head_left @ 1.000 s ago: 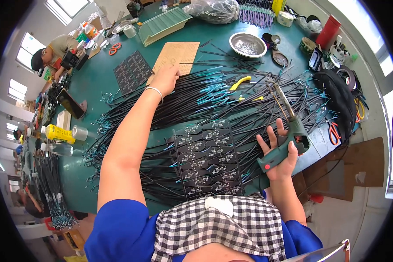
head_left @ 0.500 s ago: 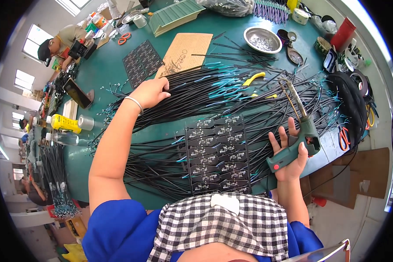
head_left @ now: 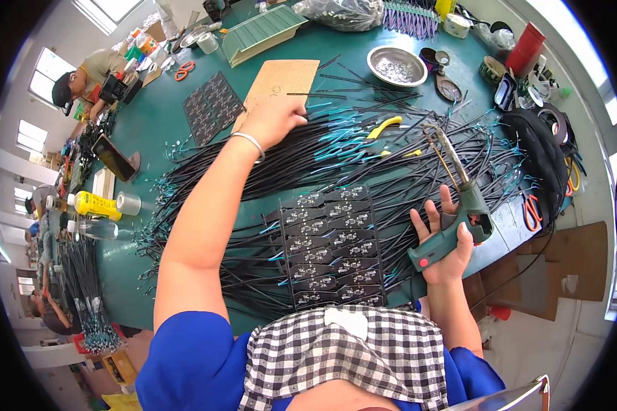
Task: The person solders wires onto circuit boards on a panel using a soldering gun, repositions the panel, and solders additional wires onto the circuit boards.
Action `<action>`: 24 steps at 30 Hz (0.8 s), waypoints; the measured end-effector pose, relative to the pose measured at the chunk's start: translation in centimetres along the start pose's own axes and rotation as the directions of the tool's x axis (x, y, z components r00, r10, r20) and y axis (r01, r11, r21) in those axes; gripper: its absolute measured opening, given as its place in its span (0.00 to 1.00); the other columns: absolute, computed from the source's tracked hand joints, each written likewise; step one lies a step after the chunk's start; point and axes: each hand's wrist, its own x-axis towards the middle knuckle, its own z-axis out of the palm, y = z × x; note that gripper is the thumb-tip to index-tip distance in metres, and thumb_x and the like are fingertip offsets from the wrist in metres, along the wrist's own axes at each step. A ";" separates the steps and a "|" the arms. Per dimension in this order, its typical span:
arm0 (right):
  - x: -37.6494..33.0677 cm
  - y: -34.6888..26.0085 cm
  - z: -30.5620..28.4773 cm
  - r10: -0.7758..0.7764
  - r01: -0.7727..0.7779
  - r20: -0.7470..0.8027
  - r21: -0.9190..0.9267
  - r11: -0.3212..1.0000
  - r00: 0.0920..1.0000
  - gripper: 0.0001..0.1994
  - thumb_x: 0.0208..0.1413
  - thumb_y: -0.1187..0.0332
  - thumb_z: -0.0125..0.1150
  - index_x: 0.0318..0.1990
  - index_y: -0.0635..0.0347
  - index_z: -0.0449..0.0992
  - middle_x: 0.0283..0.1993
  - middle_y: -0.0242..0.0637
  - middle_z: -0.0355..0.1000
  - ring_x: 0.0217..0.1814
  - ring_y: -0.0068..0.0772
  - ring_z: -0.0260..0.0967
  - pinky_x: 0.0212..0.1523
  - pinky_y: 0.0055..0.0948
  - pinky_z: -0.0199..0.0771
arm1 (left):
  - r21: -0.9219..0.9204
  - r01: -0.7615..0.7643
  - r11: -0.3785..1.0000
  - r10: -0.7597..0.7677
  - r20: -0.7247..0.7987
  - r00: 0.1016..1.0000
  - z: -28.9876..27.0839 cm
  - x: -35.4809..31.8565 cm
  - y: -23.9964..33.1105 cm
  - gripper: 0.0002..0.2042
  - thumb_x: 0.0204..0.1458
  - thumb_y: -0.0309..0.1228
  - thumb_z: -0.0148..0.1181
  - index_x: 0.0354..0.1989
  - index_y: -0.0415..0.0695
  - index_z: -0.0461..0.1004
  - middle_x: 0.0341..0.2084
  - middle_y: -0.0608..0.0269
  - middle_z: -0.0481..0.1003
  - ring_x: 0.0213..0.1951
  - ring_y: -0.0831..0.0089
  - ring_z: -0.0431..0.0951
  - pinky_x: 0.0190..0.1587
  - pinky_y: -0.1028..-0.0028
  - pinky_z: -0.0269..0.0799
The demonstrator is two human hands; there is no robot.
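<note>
Left hand: my left hand [head_left: 273, 122] is stretched far forward across the table, fingers curled down onto the spread of thin black wires with teal tips [head_left: 267, 171]; whether it has pinched one I cannot tell.
Right hand: my right hand [head_left: 444, 248] is closed around the grip of the green pistol-shaped soldering gun [head_left: 459, 212], index and middle fingers partly raised off it.
Soldering gun, location: near table edge, right of centre, just beside the black panel of small circuit boards [head_left: 332, 250].
Soldering gun, long axis: runs from lower right to upper left; handle butt toward me, metal tip [head_left: 437, 140] pointing away and slightly left, over the wires.
Wires, long axis: mostly left-to-right across the green table [head_left: 164, 130], crossing under the panel.
Key relation: wire bundle under the left hand lies up and left of the gun tip, well apart; left hand is nearer those wires, right hand nearer the panel.
Nearby: yellow-handled cutters [head_left: 382, 126] lie between the left hand and the gun tip.
</note>
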 end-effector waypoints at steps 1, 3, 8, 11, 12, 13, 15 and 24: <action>0.0 0.0 0.0 0.002 -0.002 0.013 0.015 1.000 1.000 0.22 0.52 0.58 0.53 0.55 0.52 0.62 0.66 0.35 0.54 0.60 0.36 0.62 0.61 0.53 0.59 | -0.040 0.065 0.997 -0.064 0.035 0.997 0.4 0.2 0.2 0.06 0.48 0.32 0.59 0.32 0.46 0.74 0.31 0.57 0.74 0.37 0.58 0.75 0.38 0.65 0.69; 0.1 -0.1 0.0 -0.004 0.004 -0.001 0.021 1.000 1.000 0.22 0.52 0.58 0.53 0.54 0.52 0.62 0.66 0.35 0.54 0.60 0.36 0.62 0.61 0.53 0.59 | 0.128 0.105 0.986 -0.106 -0.004 0.994 0.1 -0.1 0.0 0.06 0.48 0.34 0.58 0.32 0.47 0.75 0.31 0.57 0.75 0.37 0.58 0.75 0.38 0.64 0.70; 0.2 -0.1 -0.1 0.012 -0.012 0.026 0.032 0.999 1.000 0.19 0.52 0.58 0.54 0.52 0.49 0.65 0.66 0.34 0.56 0.59 0.34 0.64 0.61 0.52 0.59 | 0.273 0.249 0.929 -0.318 0.247 0.915 -3.0 -3.9 -2.4 0.11 0.45 0.37 0.61 0.37 0.50 0.75 0.37 0.58 0.74 0.42 0.58 0.74 0.43 0.63 0.70; 0.2 -0.1 0.0 0.025 -0.026 0.026 0.032 0.999 0.999 0.20 0.52 0.58 0.54 0.52 0.49 0.65 0.65 0.35 0.56 0.59 0.34 0.64 0.61 0.52 0.59 | 0.296 0.151 0.943 -0.207 0.166 0.964 -2.7 -4.7 -2.8 0.23 0.41 0.38 0.64 0.48 0.48 0.71 0.46 0.53 0.71 0.50 0.54 0.69 0.51 0.63 0.66; 0.2 -0.1 0.0 0.015 -0.015 0.011 0.016 1.000 1.000 0.20 0.52 0.58 0.54 0.52 0.49 0.64 0.65 0.35 0.56 0.58 0.34 0.64 0.61 0.52 0.59 | 0.258 0.104 0.961 -0.139 0.121 0.983 -2.1 -4.3 -2.8 0.23 0.41 0.38 0.64 0.48 0.48 0.71 0.46 0.53 0.71 0.50 0.54 0.69 0.51 0.63 0.66; 0.2 -0.1 0.0 0.021 -0.022 0.020 0.023 1.000 1.000 0.20 0.52 0.58 0.54 0.52 0.49 0.64 0.65 0.35 0.56 0.58 0.34 0.64 0.61 0.52 0.59 | 0.269 0.032 0.963 -0.037 0.014 0.999 -1.3 -3.7 -2.7 0.28 0.40 0.37 0.64 0.52 0.46 0.68 0.49 0.51 0.68 0.53 0.51 0.66 0.54 0.63 0.63; 0.2 0.0 0.1 0.008 -0.008 0.001 0.018 1.000 1.000 0.21 0.52 0.58 0.53 0.53 0.51 0.64 0.66 0.34 0.55 0.59 0.36 0.63 0.62 0.51 0.59 | 0.261 0.028 0.965 -0.027 -0.007 1.000 0.2 -2.5 -2.6 0.32 0.38 0.33 0.61 0.57 0.40 0.63 0.52 0.49 0.67 0.55 0.50 0.64 0.57 0.63 0.61; 0.4 0.0 -0.1 0.015 -0.015 0.019 0.020 1.000 1.000 0.19 0.53 0.58 0.53 0.52 0.50 0.65 0.66 0.35 0.55 0.59 0.34 0.63 0.62 0.51 0.58 | 0.047 0.136 0.990 -0.144 0.258 0.955 0.3 -1.1 -1.9 0.23 0.37 0.27 0.56 0.48 0.41 0.69 0.39 0.53 0.72 0.44 0.59 0.71 0.48 0.68 0.66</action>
